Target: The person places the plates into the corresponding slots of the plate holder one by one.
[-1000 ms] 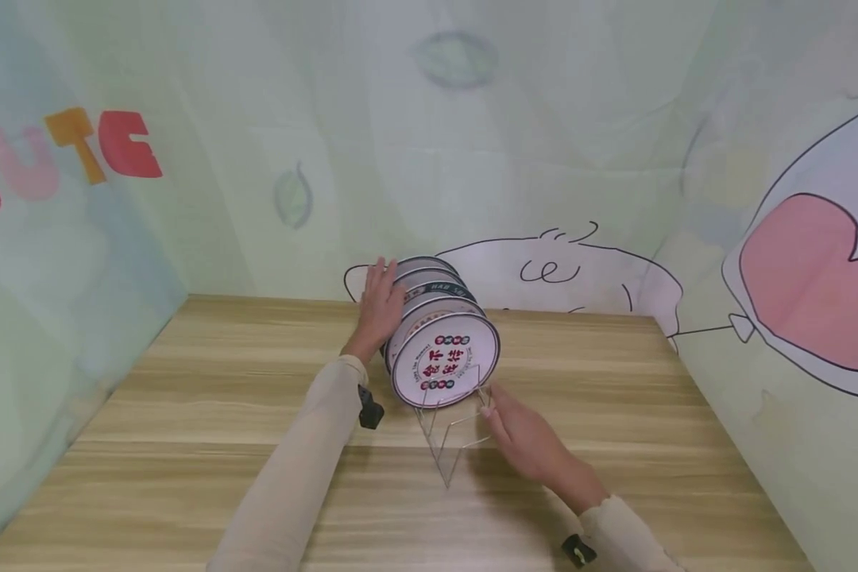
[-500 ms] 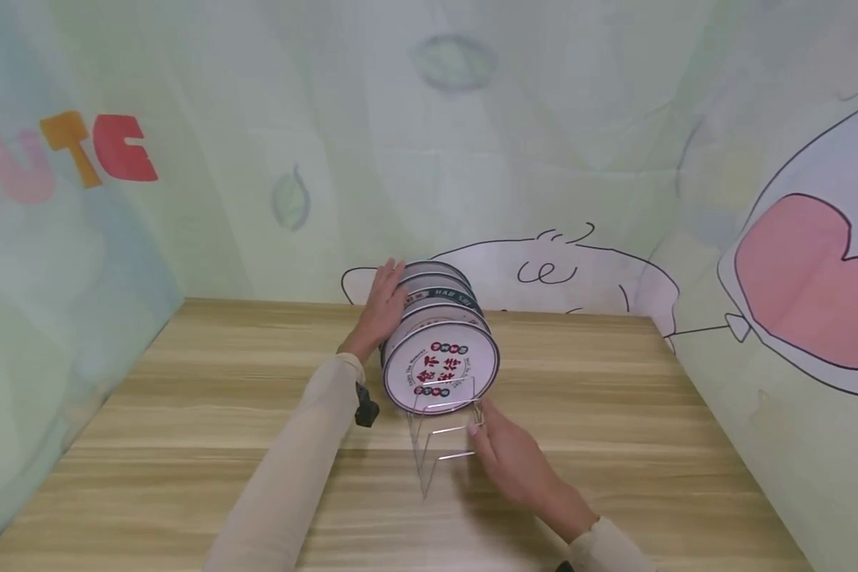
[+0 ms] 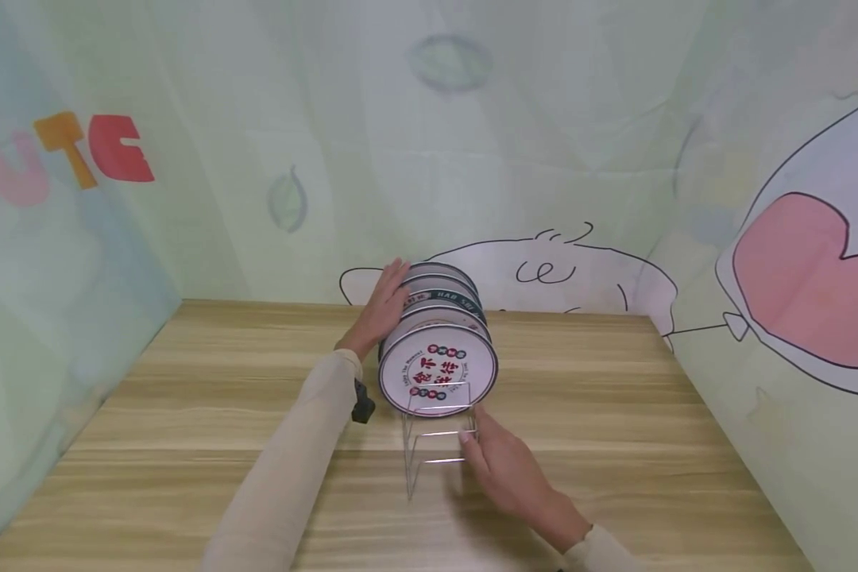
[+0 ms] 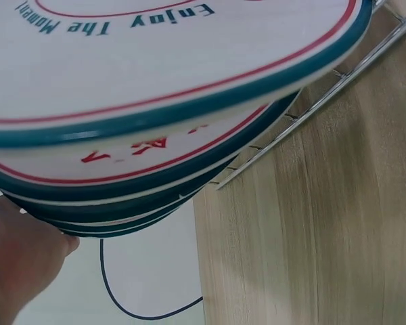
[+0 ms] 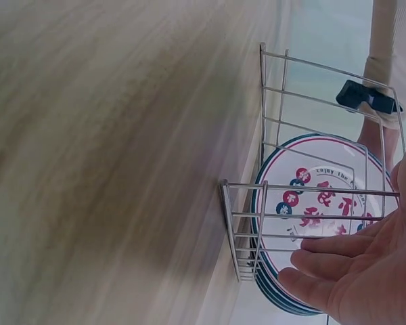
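Several round white plates point(image 3: 438, 369) with dark blue-green rims stand on edge, one behind another, in a silver wire plate rack point(image 3: 409, 457). The front plate bears red characters and coloured dots. My left hand point(image 3: 380, 314) lies along the left side of the plates, fingers mostly straight; in the left wrist view only part of this hand point(image 4: 20, 257) shows beside the rims. At the rack's right side, my right hand point(image 3: 508, 469) touches the wires. In the right wrist view its fingers point(image 5: 318, 264) extend along the outside of the rack. The front slots hold no plates.
The rack stands on a wood-grain table point(image 3: 257, 477) close to the back wall. Printed fabric point(image 3: 579, 143) covers the walls on three sides, with a balloon drawing at right. A black wrist device point(image 3: 363, 403) sits by the left sleeve.
The rack with its plates has turned, its front end swinging left to face me more squarely. My right hand has moved slightly left with it; the left hand stays by the plates.
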`<state>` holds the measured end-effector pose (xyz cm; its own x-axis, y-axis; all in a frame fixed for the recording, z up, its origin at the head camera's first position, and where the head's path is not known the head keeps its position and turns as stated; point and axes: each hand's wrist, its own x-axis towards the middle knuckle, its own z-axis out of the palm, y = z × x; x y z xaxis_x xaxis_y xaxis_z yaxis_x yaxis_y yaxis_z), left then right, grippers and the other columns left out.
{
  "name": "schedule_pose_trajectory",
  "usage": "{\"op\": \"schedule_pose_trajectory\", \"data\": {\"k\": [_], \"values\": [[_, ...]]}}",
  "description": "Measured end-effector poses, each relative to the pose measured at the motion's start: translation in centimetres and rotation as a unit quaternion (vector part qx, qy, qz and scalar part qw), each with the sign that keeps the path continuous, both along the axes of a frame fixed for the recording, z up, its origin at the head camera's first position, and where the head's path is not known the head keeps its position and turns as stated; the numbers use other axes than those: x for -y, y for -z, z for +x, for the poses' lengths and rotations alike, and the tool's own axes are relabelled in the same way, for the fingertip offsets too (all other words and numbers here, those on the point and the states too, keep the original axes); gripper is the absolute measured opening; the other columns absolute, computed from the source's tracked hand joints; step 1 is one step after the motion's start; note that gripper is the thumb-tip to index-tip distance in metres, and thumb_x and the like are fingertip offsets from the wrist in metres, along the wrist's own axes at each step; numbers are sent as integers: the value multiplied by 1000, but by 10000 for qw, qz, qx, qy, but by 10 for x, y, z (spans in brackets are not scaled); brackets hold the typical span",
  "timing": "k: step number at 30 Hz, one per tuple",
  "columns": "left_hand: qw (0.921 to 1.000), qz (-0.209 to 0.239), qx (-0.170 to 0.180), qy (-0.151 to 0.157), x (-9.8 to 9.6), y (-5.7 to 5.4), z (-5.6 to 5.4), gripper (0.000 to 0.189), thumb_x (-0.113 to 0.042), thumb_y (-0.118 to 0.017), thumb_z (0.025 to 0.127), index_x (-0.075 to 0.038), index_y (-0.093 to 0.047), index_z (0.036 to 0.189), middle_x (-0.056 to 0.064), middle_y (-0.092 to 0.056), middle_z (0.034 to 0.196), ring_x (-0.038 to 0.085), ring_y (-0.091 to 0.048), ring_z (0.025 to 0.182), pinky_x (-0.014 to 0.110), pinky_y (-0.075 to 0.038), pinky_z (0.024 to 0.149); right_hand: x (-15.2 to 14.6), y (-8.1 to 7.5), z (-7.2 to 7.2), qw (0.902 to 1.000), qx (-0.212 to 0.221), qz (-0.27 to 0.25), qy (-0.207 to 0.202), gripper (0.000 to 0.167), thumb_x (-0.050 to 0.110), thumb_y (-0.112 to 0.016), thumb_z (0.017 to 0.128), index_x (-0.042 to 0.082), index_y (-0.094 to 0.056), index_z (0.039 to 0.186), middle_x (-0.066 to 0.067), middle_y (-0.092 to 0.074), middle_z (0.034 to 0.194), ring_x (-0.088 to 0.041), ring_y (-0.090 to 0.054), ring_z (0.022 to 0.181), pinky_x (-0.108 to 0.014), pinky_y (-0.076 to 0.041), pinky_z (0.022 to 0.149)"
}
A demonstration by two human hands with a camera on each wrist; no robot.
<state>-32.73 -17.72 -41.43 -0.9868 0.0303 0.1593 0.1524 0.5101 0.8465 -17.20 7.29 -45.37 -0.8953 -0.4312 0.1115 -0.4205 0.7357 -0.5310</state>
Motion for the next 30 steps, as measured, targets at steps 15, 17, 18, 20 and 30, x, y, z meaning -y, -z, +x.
{"op": "schedule_pose_trajectory", "data": {"k": [15, 17, 18, 20, 30], "values": [[9997, -42, 24, 242, 1, 2, -4, 56, -26, -28, 105, -14, -22, 160, 6, -7, 170, 28, 1, 157, 48, -2, 127, 6, 4, 8, 9998, -164, -69, -15, 55, 28, -42, 106, -10, -41, 145, -25, -49, 148, -41, -51, 135, -52, -42, 112], [9996, -92, 31, 248, 2, 2, -4, 56, -26, -28, 105, -15, -22, 160, 6, -8, 170, 27, 0, 157, 48, -2, 127, 7, 5, 9, 9998, -195, -100, -35, 55, 28, -43, 106, -11, -40, 146, -26, -48, 149, -41, -50, 136, -52, -41, 112], [9996, -126, 51, 250, 3, 3, -4, 56, -27, -28, 105, -16, -22, 160, 6, -7, 170, 27, 0, 157, 49, -2, 127, 7, 5, 9, 9997, -208, -116, -49, 56, 28, -43, 106, -11, -40, 146, -26, -47, 150, -41, -49, 136, -53, -41, 113], [9996, -151, 77, 226, 4, 3, -3, 56, -27, -27, 105, -17, -22, 160, 6, -8, 170, 26, -1, 157, 48, -3, 127, 7, 6, 10, 9997, -202, -157, -37, 57, 28, -43, 106, -10, -38, 147, -25, -45, 151, -40, -48, 137, -52, -40, 113], [9999, 69, -155, 7, 15, -7, 17, 54, -31, -28, 107, -17, -25, 160, 7, -13, 169, 24, -7, 157, 47, -8, 128, 4, 7, 11, 9994, -271, -190, -94, 68, 36, -51, 102, 2, -27, 156, -15, -32, 162, -33, -36, 148, -52, -34, 118]]}}
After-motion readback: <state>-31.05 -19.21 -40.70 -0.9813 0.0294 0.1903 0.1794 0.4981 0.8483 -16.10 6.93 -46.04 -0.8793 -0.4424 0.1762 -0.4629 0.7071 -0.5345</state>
